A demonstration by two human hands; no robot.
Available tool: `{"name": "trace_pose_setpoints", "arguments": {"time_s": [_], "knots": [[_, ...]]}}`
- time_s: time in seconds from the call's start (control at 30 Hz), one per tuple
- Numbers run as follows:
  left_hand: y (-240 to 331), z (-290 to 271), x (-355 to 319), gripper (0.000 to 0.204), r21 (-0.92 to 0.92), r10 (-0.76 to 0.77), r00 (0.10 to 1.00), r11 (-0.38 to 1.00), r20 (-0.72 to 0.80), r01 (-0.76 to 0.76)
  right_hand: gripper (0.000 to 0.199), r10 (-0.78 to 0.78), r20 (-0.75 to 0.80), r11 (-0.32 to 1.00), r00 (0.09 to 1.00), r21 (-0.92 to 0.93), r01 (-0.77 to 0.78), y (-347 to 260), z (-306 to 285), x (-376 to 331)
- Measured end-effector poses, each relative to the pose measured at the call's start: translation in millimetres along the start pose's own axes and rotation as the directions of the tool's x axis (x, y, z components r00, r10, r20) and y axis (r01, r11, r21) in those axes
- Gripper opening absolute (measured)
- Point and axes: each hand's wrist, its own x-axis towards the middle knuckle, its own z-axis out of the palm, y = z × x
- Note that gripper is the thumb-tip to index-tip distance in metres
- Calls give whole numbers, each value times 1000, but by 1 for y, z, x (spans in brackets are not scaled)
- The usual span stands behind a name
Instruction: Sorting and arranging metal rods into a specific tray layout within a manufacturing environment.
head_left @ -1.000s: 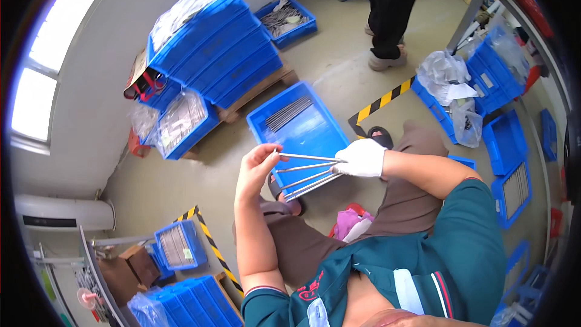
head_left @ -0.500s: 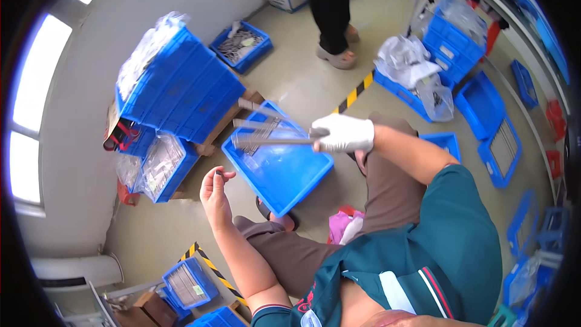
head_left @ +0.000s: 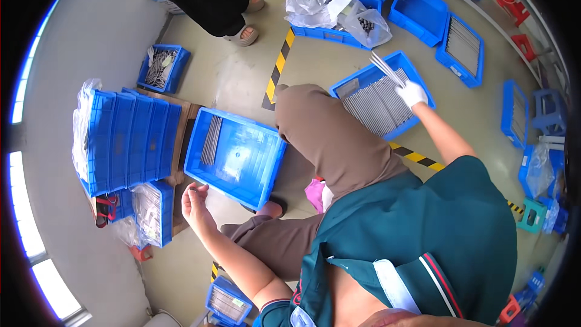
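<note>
My right hand (head_left: 411, 92), in a white glove, holds a small bundle of thin grey metal rods (head_left: 386, 69) over a blue bin (head_left: 365, 77) that is packed with rows of the same rods. My bare left hand (head_left: 195, 201) hovers at the near left corner of another blue bin (head_left: 257, 177), fingers loosely curled and apart, holding nothing that I can make out. That bin has a few rods (head_left: 212, 140) lying along its left side and a clear plastic liner. My knee in brown trousers sits between the two bins.
A tall stack of blue bins (head_left: 130, 139) lies on a wooden pallet at the left. Another person's legs (head_left: 209, 0) stand at the top. More blue bins with rods (head_left: 463, 41), plastic bags (head_left: 315, 0) and yellow-black floor tape (head_left: 278, 66) surround me.
My right hand has carried the rods from over the left bin across to the bin on my right. My left hand let go of them and dropped low beside the left bin.
</note>
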Motion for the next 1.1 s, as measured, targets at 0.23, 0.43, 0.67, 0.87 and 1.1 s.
{"name": "trace_pose_setpoints", "arguments": {"time_s": [0.23,0.43,0.67,0.87,1.1], "knots": [[-36,-6,6,22,77,-191,981,978,-8,191,57,303,280,953,911,-114,-282,32,97,-44],[-47,-1,7,22,93,-265,962,958,-63,270,59,306,281,951,910,-53,-304,9,155,-39],[-51,-10,-1,21,128,-318,938,933,-138,335,32,230,238,973,944,-90,-214,-7,195,-30],[-49,-8,-2,22,138,-326,924,924,-201,356,29,276,462,896,843,-442,-51,-37,184,-19],[-51,-2,6,23,174,-317,929,920,-192,351,24,258,420,908,870,-414,-70,-38,179,37]]}}
